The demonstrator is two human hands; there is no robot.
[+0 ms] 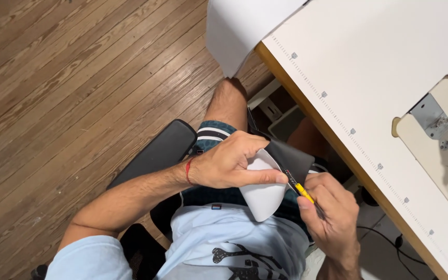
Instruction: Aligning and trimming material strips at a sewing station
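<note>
Both hands (234, 163) (327, 207) hide seam; yellow tool (303, 192) tip obscured, fabric piece (265, 189) half-covered.

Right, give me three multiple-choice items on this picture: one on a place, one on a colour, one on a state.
1. Where does the sewing machine stand?
A. on the white table
B. on the floor
C. on the chair

2. What colour is the handle of the small tool in the right hand?
A. green
B. yellow
C. blue

3. How is the black-and-white piece held?
A. flat on the table
B. hung from the machine
C. bent over in the left hand

Key: 1 A, its base sits on the tabletop; 2 B, yellow shows beside the thumb; 3 C, fingers pinch the fold.
</note>
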